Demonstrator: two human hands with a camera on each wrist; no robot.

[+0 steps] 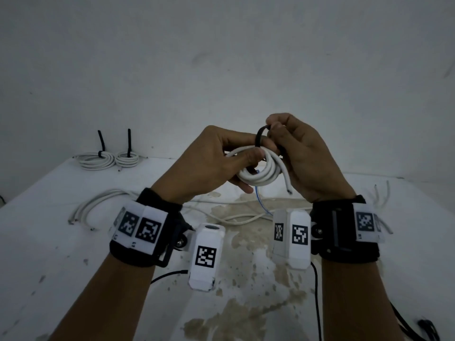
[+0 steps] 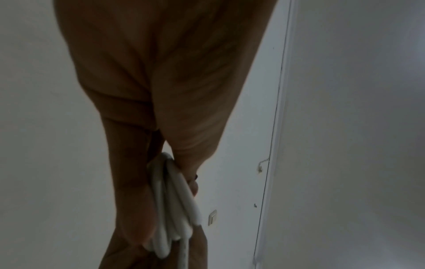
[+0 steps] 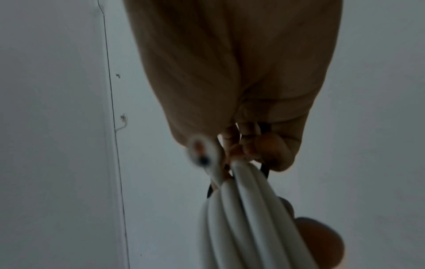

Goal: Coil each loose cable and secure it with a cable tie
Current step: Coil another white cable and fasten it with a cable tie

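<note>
A white coiled cable [image 1: 261, 172] hangs in the air above the table, held between both hands. My left hand [image 1: 216, 163] grips the coil's left side, thumb across its top strands [image 2: 174, 198]. My right hand [image 1: 293, 148] pinches a black cable tie [image 1: 260, 136] that loops up over the coil. A cut end of the cable [image 1: 288, 188] sticks down to the right. In the right wrist view the coil's strands [image 3: 243, 209] and the cut end [image 3: 202, 154] show under my fingers, with bits of the black tie [image 3: 265, 169] beside them.
Two coiled white cables with black ties, one [image 1: 97, 160] beside the other [image 1: 127, 158], lie at the table's far left. Loose white cables lie at the left [image 1: 93, 207], the middle [image 1: 236, 219] and the right [image 1: 381, 195]. The white table [image 1: 49, 254] has brown stains [image 1: 246, 267].
</note>
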